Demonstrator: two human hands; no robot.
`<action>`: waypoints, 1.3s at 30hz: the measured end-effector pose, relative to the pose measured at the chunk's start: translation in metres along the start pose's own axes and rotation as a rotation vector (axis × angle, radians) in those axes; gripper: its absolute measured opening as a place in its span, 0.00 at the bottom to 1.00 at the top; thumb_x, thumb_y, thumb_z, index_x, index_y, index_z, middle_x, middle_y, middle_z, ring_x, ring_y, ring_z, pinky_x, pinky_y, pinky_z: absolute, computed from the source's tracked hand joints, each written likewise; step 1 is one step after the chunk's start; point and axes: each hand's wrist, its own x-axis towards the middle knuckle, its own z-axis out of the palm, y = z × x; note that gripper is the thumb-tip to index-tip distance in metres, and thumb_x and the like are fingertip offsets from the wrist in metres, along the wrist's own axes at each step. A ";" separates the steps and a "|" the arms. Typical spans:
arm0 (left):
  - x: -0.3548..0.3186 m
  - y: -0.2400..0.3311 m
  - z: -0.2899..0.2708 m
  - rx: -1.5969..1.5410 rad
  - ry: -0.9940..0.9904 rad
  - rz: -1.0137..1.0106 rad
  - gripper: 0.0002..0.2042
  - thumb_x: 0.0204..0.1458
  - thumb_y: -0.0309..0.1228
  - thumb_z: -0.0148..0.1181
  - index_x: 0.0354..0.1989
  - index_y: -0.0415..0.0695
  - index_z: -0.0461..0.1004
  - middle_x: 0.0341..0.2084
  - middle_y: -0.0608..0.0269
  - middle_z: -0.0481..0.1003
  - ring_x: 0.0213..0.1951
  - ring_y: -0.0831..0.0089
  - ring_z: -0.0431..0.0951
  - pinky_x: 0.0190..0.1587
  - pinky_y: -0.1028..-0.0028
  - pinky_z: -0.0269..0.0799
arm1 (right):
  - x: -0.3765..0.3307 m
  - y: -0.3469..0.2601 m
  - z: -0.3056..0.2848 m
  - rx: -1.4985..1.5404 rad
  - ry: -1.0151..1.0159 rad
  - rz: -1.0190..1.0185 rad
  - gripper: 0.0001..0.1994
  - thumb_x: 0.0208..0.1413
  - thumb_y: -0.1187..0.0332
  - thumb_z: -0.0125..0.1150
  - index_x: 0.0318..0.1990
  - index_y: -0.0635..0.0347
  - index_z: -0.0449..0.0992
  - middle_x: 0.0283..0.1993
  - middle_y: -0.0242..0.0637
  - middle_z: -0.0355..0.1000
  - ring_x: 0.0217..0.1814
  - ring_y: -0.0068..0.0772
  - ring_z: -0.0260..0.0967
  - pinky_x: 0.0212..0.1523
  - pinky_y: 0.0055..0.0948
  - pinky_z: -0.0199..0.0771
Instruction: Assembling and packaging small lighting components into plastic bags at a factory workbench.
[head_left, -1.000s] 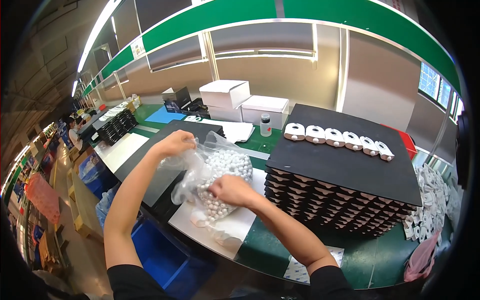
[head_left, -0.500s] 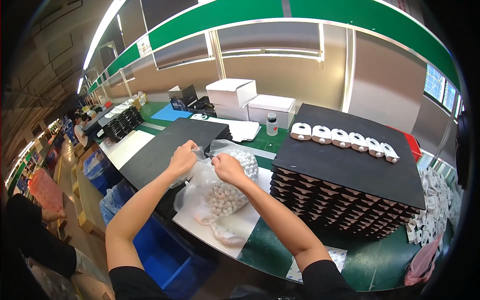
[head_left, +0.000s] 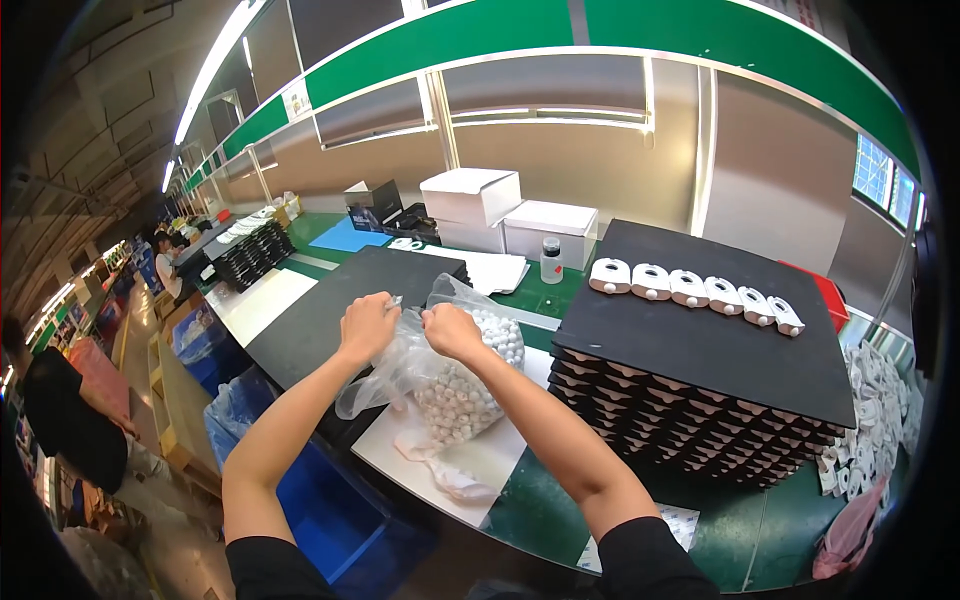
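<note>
A clear plastic bag [head_left: 455,385] full of small white round parts rests on a white sheet [head_left: 480,465] at the bench's front edge. My left hand [head_left: 368,325] pinches the bag's upper left rim. My right hand [head_left: 452,331] grips the rim just beside it, so both fists hold the bag's mouth above the parts. Loose film hangs down to the left under my left wrist.
A tall stack of black trays [head_left: 700,375] stands to the right with a row of white parts [head_left: 695,290] on top. A black board [head_left: 335,305] lies left, white boxes [head_left: 505,210] and a small bottle [head_left: 551,261] behind. Blue bins [head_left: 320,505] sit below the bench; a person [head_left: 75,425] stands far left.
Both hands have come together at the bag's mouth. My right hand rose from the bag's lower side to the rim; my left hand drew in toward it.
</note>
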 end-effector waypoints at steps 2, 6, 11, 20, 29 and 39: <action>0.002 -0.001 0.002 0.005 0.015 0.009 0.10 0.43 0.36 0.55 0.26 0.42 0.72 0.25 0.50 0.74 0.32 0.50 0.74 0.33 0.58 0.68 | 0.001 -0.007 0.002 -0.012 0.016 0.007 0.18 0.54 0.57 0.45 0.35 0.65 0.74 0.39 0.54 0.71 0.45 0.54 0.67 0.45 0.45 0.66; 0.007 0.004 0.005 0.004 0.024 0.032 0.10 0.44 0.36 0.56 0.26 0.42 0.72 0.25 0.50 0.74 0.32 0.50 0.73 0.33 0.58 0.68 | 0.009 -0.013 0.007 -0.032 0.033 -0.028 0.18 0.52 0.57 0.47 0.37 0.63 0.74 0.40 0.53 0.71 0.45 0.53 0.68 0.45 0.44 0.66; 0.015 -0.001 0.010 -0.026 0.012 0.033 0.10 0.44 0.37 0.55 0.26 0.42 0.72 0.24 0.49 0.74 0.32 0.50 0.73 0.33 0.57 0.67 | 0.021 -0.002 -0.009 -0.087 -0.129 -0.148 0.14 0.47 0.60 0.49 0.33 0.57 0.78 0.36 0.49 0.72 0.43 0.48 0.69 0.43 0.39 0.68; 0.040 -0.017 0.010 -0.177 0.071 0.124 0.12 0.44 0.38 0.57 0.26 0.41 0.70 0.23 0.51 0.74 0.31 0.52 0.73 0.32 0.60 0.66 | -0.004 0.004 -0.039 0.048 0.009 -0.056 0.14 0.49 0.57 0.49 0.32 0.56 0.77 0.36 0.48 0.73 0.41 0.51 0.69 0.42 0.41 0.67; 0.017 -0.006 0.000 -0.151 0.111 0.127 0.12 0.45 0.36 0.56 0.24 0.39 0.69 0.18 0.50 0.71 0.24 0.54 0.71 0.26 0.64 0.63 | 0.023 -0.005 -0.001 0.049 0.111 -0.092 0.16 0.52 0.56 0.49 0.35 0.59 0.74 0.36 0.50 0.72 0.43 0.51 0.68 0.42 0.43 0.67; 0.030 -0.023 0.014 -0.196 0.185 0.138 0.11 0.46 0.36 0.55 0.24 0.40 0.68 0.21 0.51 0.72 0.29 0.50 0.72 0.28 0.60 0.64 | 0.028 -0.017 -0.038 0.226 -0.514 -0.107 0.10 0.41 0.65 0.54 0.23 0.62 0.75 0.15 0.39 0.64 0.15 0.34 0.63 0.16 0.32 0.61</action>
